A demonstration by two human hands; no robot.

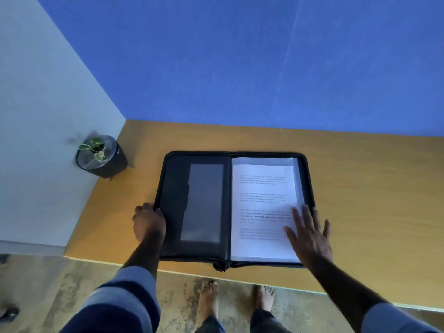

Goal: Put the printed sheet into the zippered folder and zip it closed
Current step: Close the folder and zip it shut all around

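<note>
A black zippered folder [197,179] lies wide open on the wooden table [360,188]. Its left half shows a dark inner pocket with a grey panel. The printed sheet [262,207], white with blocks of text, lies flat on the right half, over a clear sleeve. My right hand [308,234] rests flat with fingers spread on the sheet's lower right corner and the folder's right edge. My left hand [149,223] curls around the folder's left edge, gripping it. The zipper end [219,266] pokes out at the spine near the table's front edge.
A small potted plant [101,155] in a dark pot stands at the table's back left corner by the wall. A blue wall runs behind the table. Below the front edge are the floor and my bare feet [236,299].
</note>
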